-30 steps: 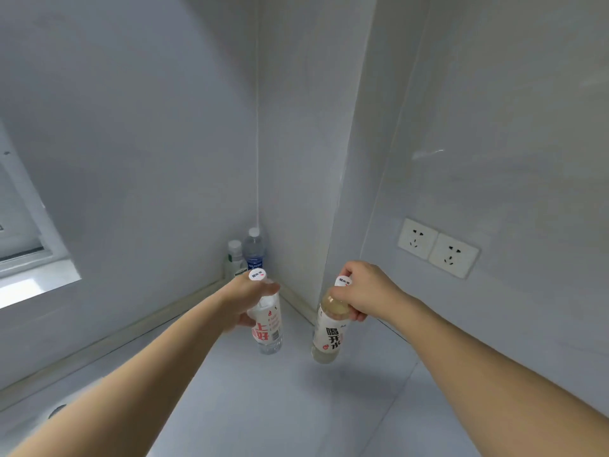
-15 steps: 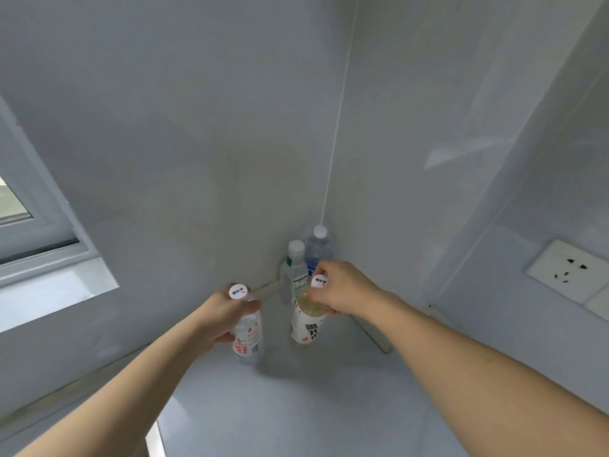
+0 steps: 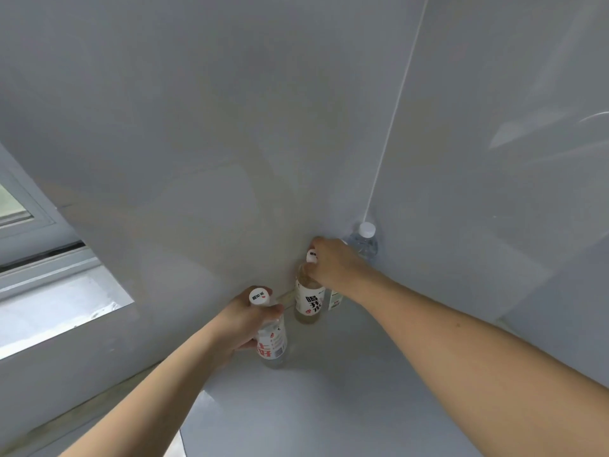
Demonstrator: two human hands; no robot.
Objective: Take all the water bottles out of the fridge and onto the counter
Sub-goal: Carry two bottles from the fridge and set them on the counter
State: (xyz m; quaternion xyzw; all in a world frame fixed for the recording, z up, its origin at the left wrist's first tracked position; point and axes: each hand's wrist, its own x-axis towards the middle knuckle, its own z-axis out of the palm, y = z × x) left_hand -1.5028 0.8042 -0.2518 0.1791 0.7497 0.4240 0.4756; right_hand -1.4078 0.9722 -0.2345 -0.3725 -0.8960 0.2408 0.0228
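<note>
Both forearms bare, no sleeves reaching either hand [image 3: 245, 319]

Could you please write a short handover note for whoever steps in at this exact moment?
Left hand: closed around the red-label bottle, low over the counter; whether its base touches cannot be told.
Right hand: gripping the neck of the black-lettered bottle, which stands at or just above the counter near the corner.
Already in the corner: a clear white-capped bottle and another bottle mostly hidden behind the right arm.
Done: two bottles delivered, two more at the counter.
Left: set both down, let go, then check the fridge, which is out of view.
</note>
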